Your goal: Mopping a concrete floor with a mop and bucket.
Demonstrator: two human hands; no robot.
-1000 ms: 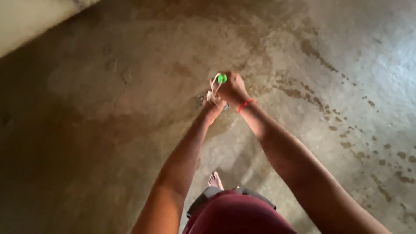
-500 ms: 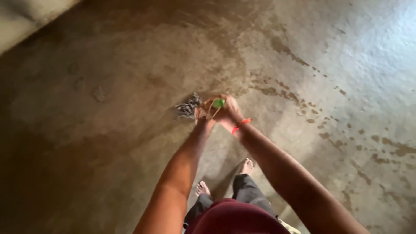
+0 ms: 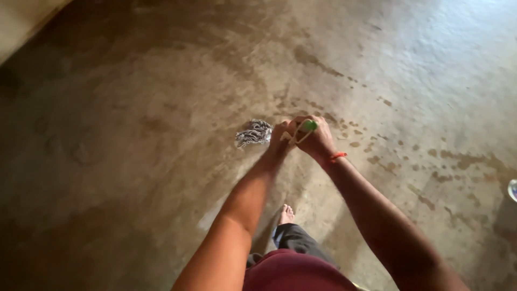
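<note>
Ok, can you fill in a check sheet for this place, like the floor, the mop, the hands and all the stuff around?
Surface: bare concrete floor, with dark wet patches and streaks on its right side.
Job's things: string mop head on the floor; green-tipped mop handle end with a pale loop of cord.
Clutter: a pale round thing at the right edge, too cut off to tell.
Hands: right hand closed on the handle end, red wrist thread; left hand gripping just below.
Cables: nothing seen.
Surroundings: pale wall top left; one bare foot.
</note>
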